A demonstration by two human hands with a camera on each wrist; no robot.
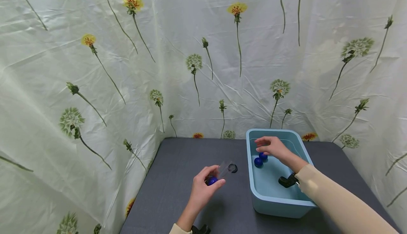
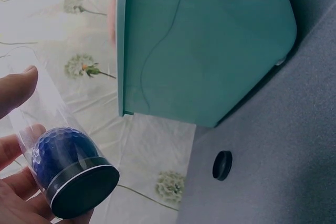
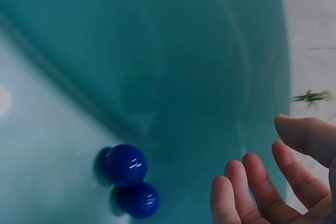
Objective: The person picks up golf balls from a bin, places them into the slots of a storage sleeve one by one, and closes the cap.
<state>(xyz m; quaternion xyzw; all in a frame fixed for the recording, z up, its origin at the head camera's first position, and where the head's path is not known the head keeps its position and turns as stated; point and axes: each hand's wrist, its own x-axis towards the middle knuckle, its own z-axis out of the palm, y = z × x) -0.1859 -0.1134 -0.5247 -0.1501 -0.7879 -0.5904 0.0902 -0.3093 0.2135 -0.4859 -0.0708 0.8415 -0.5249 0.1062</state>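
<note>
My left hand [image 1: 205,186] grips a clear plastic tube [image 2: 50,98], thumb on one side and fingers on the other. Inside it, a dimpled blue golf ball [image 2: 63,156] sits against the black cap [image 2: 84,191] that closes one end. The tube's other end has no cap on it. My right hand [image 1: 275,147] reaches into the blue bin [image 1: 260,198], its fingers loosely bent with nothing between them. Two blue balls [image 3: 125,164] lie side by side on the bin floor, just below that hand and apart from its fingertips.
A loose black cap [image 2: 222,165] lies on the dark grey table [image 1: 178,163] between my left hand and the bin. Behind and to the sides hangs a white curtain [image 1: 178,85] printed with dandelions. The bin's walls surround my right hand.
</note>
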